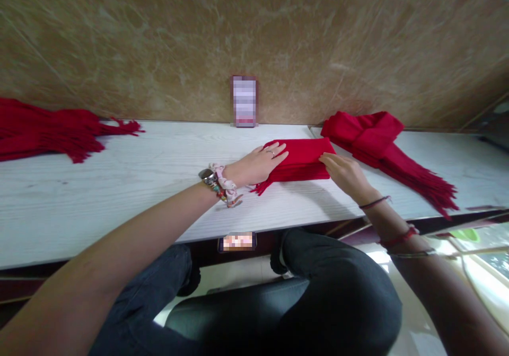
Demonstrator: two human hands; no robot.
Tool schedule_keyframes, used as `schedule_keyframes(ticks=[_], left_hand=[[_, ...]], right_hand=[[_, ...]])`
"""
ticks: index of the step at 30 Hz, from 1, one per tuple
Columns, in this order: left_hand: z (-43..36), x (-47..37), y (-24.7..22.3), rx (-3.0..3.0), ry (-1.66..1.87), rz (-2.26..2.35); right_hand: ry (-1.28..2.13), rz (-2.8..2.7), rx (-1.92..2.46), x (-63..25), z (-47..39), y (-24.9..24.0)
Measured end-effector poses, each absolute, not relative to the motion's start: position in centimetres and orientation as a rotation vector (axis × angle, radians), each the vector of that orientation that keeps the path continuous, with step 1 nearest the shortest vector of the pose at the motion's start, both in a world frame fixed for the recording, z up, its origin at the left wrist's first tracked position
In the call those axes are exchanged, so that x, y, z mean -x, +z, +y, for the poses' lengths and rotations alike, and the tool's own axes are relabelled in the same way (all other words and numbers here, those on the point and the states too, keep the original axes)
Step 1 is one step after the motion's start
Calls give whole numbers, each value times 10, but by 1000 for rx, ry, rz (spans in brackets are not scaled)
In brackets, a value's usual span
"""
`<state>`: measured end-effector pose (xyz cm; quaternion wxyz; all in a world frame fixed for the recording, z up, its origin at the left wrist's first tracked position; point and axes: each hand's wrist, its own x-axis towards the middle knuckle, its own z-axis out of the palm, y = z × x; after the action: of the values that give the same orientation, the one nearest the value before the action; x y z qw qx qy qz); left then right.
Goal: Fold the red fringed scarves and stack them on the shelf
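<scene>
A folded red scarf [304, 157] lies on the white wood-grain counter [167, 149], its fringe showing at the lower left corner. My left hand [264, 162] rests flat on its left end with the fingers spread. At the right edge of the folded scarf, my right hand [344, 173] pinches the cloth between thumb and fingers. Another red scarf [374, 139] lies loosely folded to the right, its fringed end toward the counter's front edge. More red fringed cloth [51, 131] is heaped at the far left.
A phone [244, 101] with a blurred screen leans upright against the brown marbled wall [159, 54]. A second blurred screen [237, 241] shows below the counter's front edge, near my knees.
</scene>
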<state>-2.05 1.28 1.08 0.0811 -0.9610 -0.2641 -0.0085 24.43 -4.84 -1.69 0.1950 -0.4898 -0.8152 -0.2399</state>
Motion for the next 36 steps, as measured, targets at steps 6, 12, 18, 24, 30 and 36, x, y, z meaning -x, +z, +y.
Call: schedule_keyframes(ticks=[6, 12, 18, 24, 30, 36], left_hand=[[7, 17, 28, 2781, -210, -901], [4, 21, 11, 2840, -31, -812], [8, 11, 37, 2991, 229, -958], [25, -27, 41, 2931, -285, -1038], [26, -35, -10, 2849, -380, -1232], [26, -28, -12, 2851, -391, -1175]], right_hand=[[-605, -2062, 1397, -241, -46, -7], [-528, -2234, 1382, -245, -51, -15], [-407, -2109, 1334, -240, -44, 4], [-430, -1903, 1497, -219, -6, 15], [-262, -2119, 1785, -229, 6, -30], [-148, -2126, 1921, -265, 5, -37]])
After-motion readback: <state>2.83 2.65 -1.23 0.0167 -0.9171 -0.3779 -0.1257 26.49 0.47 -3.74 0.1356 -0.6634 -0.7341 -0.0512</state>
